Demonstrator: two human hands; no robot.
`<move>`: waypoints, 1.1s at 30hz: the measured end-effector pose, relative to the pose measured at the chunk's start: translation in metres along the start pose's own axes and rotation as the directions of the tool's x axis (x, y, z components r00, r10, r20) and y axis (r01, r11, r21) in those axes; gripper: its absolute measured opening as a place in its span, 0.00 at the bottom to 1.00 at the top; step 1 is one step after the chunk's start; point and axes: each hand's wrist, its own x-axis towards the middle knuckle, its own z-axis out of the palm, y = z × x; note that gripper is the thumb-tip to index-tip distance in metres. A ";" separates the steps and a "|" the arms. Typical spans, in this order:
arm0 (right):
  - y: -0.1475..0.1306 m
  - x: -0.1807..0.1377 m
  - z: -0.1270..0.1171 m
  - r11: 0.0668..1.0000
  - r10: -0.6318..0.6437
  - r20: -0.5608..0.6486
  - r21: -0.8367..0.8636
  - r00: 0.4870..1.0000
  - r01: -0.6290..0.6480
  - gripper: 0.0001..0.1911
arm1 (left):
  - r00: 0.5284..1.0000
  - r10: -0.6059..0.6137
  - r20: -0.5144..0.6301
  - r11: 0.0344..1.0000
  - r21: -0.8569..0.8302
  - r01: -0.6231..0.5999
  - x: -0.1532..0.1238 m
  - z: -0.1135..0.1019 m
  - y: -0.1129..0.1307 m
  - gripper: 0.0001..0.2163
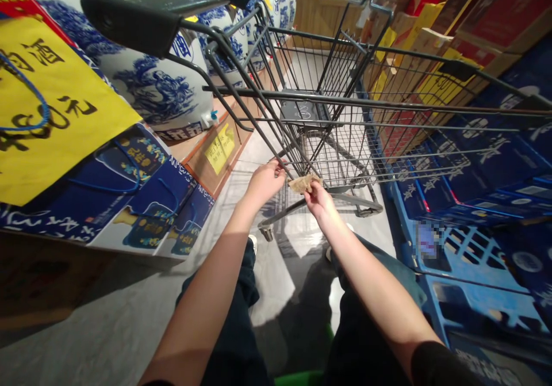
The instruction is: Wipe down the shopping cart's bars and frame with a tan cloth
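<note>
A crumpled tan cloth (304,183) is pinched in my right hand (319,199), close against the lower rear bars of a dark wire shopping cart (254,94). My left hand (267,180) is just to the left, its fingers bent together beside the cart's bars. Whatever those fingers may hold is too small to make out. The cart stands in front of me, with its grey handle (202,3) at the upper left.
Large blue-and-white porcelain jars (159,87) line a wooden ledge on the left, behind blue gift boxes (146,202) and a yellow price sign (56,104). To the right, stacked blue boxes (474,161) and cartons stand by blue plastic pallets (478,288). Grey floor (276,271) lies underneath.
</note>
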 end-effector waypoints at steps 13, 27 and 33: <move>-0.004 -0.019 0.009 0.999 0.011 0.063 0.036 0.998 -0.013 0.12 | 1.000 0.014 -0.017 0.999 -0.040 -0.015 -0.004 0.002 0.001 0.13; 0.005 -0.030 0.014 0.986 -0.152 0.336 -0.019 0.930 0.168 0.07 | 1.000 -0.011 0.018 0.986 -0.169 0.014 -0.012 0.014 0.004 0.27; -0.025 -0.032 0.008 0.891 -0.150 0.502 -0.305 0.852 0.337 0.16 | 0.999 -0.048 0.021 0.867 -0.495 0.052 -0.006 0.027 0.002 0.13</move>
